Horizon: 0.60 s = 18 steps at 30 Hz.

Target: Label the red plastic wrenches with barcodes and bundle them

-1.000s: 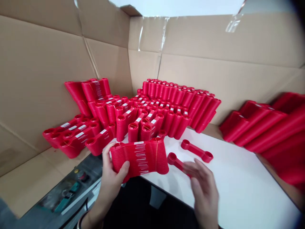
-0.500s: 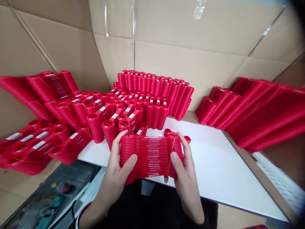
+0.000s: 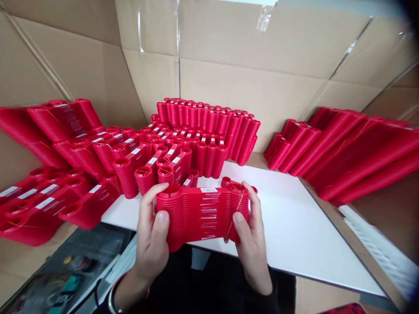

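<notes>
Between my two hands is a stack of red plastic pieces point(image 3: 193, 216), nested into a ridged block with a ring-shaped opening at each end. White labels show along its middle, and a rubber band runs round its right end. My left hand point(image 3: 153, 235) grips the left end, thumb on the front and fingers behind. On the right end, my right hand point(image 3: 250, 235) does the same, its thumb near the band. Just behind the held stack, a small red piece point(image 3: 225, 181) lies on the white tabletop point(image 3: 294, 226), partly hidden.
Many banded red stacks point(image 3: 209, 157) stand at the back and left. More red stacks point(image 3: 353, 152) lean on the right. Cardboard walls point(image 3: 229, 78) enclose the table. At lower left, a dark bin point(image 3: 98, 244) holds a bottle and other items.
The held stack has tilted so its top edge, a label and the end openings now show. My left thumb has shifted left toward the stack's end. The view has moved slightly.
</notes>
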{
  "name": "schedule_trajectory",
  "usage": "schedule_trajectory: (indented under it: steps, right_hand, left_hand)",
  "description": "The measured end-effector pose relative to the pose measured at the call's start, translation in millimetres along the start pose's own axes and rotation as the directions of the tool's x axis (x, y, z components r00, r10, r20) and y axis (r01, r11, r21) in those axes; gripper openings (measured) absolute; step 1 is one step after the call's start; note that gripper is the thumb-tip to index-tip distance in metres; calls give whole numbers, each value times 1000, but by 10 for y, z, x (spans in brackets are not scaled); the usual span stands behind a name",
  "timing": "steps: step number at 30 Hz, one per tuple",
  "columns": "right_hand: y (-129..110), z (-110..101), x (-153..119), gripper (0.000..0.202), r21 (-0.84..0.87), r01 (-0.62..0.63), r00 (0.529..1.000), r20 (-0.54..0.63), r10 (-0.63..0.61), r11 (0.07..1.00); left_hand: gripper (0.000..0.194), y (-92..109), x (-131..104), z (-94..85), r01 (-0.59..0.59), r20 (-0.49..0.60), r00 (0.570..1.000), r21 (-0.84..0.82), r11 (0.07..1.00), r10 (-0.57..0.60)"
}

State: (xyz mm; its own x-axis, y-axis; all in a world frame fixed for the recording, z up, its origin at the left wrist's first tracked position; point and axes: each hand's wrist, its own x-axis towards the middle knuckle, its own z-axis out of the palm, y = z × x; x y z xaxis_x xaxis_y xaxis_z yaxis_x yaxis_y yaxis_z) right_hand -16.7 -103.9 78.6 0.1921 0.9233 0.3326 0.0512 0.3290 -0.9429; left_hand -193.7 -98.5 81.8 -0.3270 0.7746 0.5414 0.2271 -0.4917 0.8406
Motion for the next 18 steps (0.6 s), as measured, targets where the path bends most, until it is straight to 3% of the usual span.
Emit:
schedule_trajectory:
  steps: [6,11,18]
  right_hand:
    - [3,-17,-30,53,11,50,999,0,-50,999]
    - [0,-23,-50,53,-14,113,993,16,-113,993]
    - [-15,-18,-61,52,-98,186,983,15,-185,978]
  left_hand:
    - [35,37,6,-15,-38,-15,999,12,999,38]
    - [34,25,21,-30,-198,-58,978,14,980,199]
    - [43,-27,-4,-23,-294,-119,947,52,954,298]
